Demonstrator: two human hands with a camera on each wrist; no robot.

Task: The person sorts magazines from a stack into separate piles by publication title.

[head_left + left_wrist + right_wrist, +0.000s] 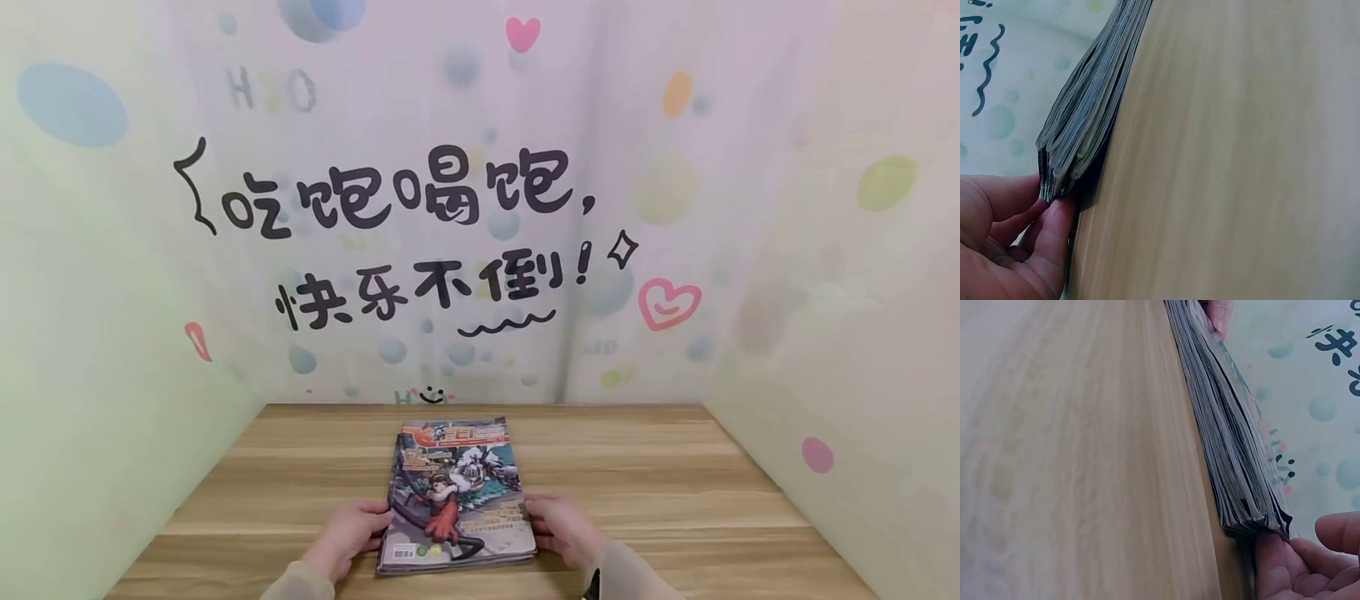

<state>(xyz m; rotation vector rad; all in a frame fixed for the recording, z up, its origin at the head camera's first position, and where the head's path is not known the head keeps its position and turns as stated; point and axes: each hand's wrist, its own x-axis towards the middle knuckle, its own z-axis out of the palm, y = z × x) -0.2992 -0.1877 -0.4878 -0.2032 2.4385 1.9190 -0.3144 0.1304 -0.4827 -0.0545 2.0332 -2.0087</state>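
A stack of magazines with a colorful illustrated top cover lies at the front middle of the wooden table. At its left edge, my left hand holds the side with bent fingers. In the left wrist view, the fingertips of that hand meet the folded spines. My right hand grips the opposite side. The right wrist view shows its fingers curled against the lower corner of the page edges, while one digit stands off from the stack. The undersides of the magazines are hidden.
The wooden table stretches around the stack on both sides. A pale printed curtain with black lettering, hearts and dots stands behind it, with similar side panels at left and right.
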